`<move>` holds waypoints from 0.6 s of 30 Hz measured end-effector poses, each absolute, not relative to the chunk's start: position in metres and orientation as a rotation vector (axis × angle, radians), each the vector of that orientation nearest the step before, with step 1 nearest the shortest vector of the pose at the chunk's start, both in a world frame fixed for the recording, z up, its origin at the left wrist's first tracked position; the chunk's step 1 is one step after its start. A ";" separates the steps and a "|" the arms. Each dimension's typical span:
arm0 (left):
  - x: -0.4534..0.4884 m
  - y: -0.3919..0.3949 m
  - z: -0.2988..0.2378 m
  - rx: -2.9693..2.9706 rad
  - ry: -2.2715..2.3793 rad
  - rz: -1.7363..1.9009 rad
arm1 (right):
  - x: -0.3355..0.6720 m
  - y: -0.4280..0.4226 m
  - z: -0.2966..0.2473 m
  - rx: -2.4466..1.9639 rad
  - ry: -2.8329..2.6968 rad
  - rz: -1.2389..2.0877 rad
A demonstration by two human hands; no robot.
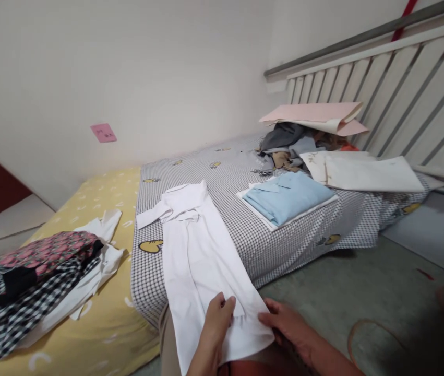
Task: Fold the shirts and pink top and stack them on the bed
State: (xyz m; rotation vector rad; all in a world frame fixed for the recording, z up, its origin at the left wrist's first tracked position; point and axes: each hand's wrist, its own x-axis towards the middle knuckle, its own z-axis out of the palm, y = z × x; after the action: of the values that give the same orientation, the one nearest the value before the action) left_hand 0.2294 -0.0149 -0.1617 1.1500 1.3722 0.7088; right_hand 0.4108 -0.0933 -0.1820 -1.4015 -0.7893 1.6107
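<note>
A white shirt point(202, 245) lies folded lengthwise into a long strip on the checked bedsheet point(245, 235), collar away from me, its bottom hem hanging over the bed's edge toward me. My left hand point(216, 324) rests on the hem's middle, fingers curled, pinching the cloth. My right hand point(288, 324) grips the hem's right corner with the thumb on top.
A folded light blue shirt point(288, 201) sits on a white one to the right. Behind it lie a heap of clothes point(288, 146) and flat card sheets point(362, 169). At left, checked and floral garments point(30, 277) pile on a yellow mattress point(104, 318). Slatted railing point(382, 94) stands right.
</note>
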 end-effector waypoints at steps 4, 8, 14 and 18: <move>0.226 -0.022 -0.160 0.999 1.325 0.716 | 0.426 -0.097 -0.183 -1.469 -0.881 1.675; 0.220 -0.020 -0.148 0.902 1.308 0.697 | 0.440 -0.089 -0.186 -1.558 -1.015 1.542; 0.221 -0.018 -0.137 0.824 1.323 0.669 | 0.443 -0.097 -0.187 -1.732 -1.363 1.135; 0.221 -0.017 -0.140 0.804 1.340 0.666 | 0.433 -0.104 -0.183 -1.913 -1.532 0.873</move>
State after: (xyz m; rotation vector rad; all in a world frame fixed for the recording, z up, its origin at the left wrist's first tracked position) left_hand 0.2212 -0.0171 -0.1401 0.8041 1.3396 0.6662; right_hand 0.4335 -0.1040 -0.1830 -1.9130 -1.5322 0.8728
